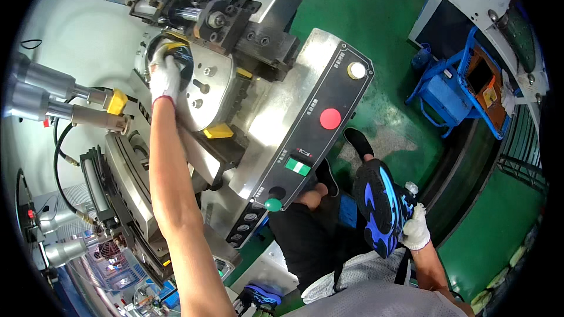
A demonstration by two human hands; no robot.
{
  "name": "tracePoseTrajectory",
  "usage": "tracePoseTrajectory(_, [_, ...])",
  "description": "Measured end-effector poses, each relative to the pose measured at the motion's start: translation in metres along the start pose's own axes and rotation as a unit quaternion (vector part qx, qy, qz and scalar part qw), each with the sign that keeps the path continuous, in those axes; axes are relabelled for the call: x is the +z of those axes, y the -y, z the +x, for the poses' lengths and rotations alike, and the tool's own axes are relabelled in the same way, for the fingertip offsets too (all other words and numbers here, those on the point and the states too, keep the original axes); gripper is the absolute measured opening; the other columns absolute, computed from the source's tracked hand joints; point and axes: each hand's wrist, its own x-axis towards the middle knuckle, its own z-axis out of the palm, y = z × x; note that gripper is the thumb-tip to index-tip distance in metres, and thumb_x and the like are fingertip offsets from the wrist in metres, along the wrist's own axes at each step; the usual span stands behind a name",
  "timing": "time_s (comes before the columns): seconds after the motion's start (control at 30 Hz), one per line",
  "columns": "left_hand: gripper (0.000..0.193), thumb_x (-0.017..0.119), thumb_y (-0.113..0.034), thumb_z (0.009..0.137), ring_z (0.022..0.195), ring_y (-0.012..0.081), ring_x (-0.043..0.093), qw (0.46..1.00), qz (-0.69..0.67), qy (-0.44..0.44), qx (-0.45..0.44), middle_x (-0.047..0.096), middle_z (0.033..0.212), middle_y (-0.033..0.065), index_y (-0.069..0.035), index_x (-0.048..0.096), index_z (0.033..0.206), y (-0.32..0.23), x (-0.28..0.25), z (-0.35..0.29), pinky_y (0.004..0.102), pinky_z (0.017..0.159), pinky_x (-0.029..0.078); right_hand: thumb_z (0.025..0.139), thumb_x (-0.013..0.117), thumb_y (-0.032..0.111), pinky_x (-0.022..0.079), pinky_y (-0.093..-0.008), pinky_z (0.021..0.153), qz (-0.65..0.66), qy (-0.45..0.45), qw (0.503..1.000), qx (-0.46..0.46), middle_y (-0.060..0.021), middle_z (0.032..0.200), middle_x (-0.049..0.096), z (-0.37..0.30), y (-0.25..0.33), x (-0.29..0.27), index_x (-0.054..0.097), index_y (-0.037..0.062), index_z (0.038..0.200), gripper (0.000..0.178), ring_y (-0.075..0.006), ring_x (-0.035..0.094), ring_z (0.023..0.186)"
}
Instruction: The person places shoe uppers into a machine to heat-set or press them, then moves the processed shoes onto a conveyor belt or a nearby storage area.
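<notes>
In the head view, I have the shoe (382,208) low and right of centre, off the person's right side, its sole turned up toward me. The sole is mostly black, broken by bold blue and violet sweeps, with a light-blue streak along one edge; the bit of upper I can see beside it is patterned in black and blue. The right hand (416,229), in a white glove, is closed around the side of this shoe.

Well apart from it, the left hand (164,76), also gloved in white, reaches into the machine (202,91) at the rounded plate. It lies against a dark, glossy thing (185,61) beneath a yellow edge; I can't make out whether the fingers grip it or only press there.

The machine's surfaces are bare, scuffed metal with a yellow block (218,131) at the plate's lower corner. Its slanted black control panel (317,111) carries a white button (356,70), a red button (330,118), a lit green switch (298,167) and a green knob (273,204).

Around it I see a glossy green floor (335,0), worn pale near the person's feet. A blue chair (446,103) stands to the right, and another blue-and-black shoe (261,295) sits at the bottom edge.
</notes>
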Motion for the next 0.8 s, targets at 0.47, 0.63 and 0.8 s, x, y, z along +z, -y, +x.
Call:
tracePoseTrajectory(0.47, [0.028, 0.058, -0.003, 0.103, 0.119, 0.0325, 0.066, 0.936, -0.147, -0.285, 0.147, 0.069, 0.126, 0.0161, -0.005, 0.071, 0.126, -0.113, -0.159, -0.156, 0.0415, 0.108, 0.048, 0.087, 0.082, 0.016, 0.053, -0.0342, 0.069, -0.138, -0.078, 0.975, -0.153, 0.0016, 0.097, 0.053, 0.012, -0.017, 0.019, 0.052, 0.01, 0.117, 0.042, -0.0119, 0.056, 0.08])
tracePoseTrajectory(0.63, [0.011, 0.071, -0.003, 0.087, 0.105, 0.0361, 0.065, 0.962, -0.237, 0.022, 0.134, 0.069, 0.105, 0.0146, -0.005, 0.074, 0.097, -0.12, -0.185, -0.335, 0.0463, 0.095, 0.05, 0.092, 0.077, 0.012, 0.053, -0.0295, 0.074, -0.314, 0.004, 0.887, -0.339, -0.0017, 0.099, 0.07, 0.059, 0.032, 0.141, 0.071, -0.0003, 0.116, 0.027, -0.0094, 0.06, 0.084])
tracePoseTrajectory(0.8, [0.019, 0.074, -0.006, 0.084, 0.088, 0.0347, 0.068, 0.934, -0.328, 0.133, 0.052, 0.068, 0.097, 0.0131, -0.012, 0.076, 0.102, -0.067, -0.133, -0.524, 0.0435, 0.076, 0.055, 0.097, 0.073, 0.028, 0.052, -0.0326, 0.092, -0.545, 0.132, 0.701, -0.44, -0.0088, 0.112, 0.074, 0.138, 0.069, 0.337, 0.064, -0.0054, 0.134, 0.05, -0.0146, 0.064, 0.099])
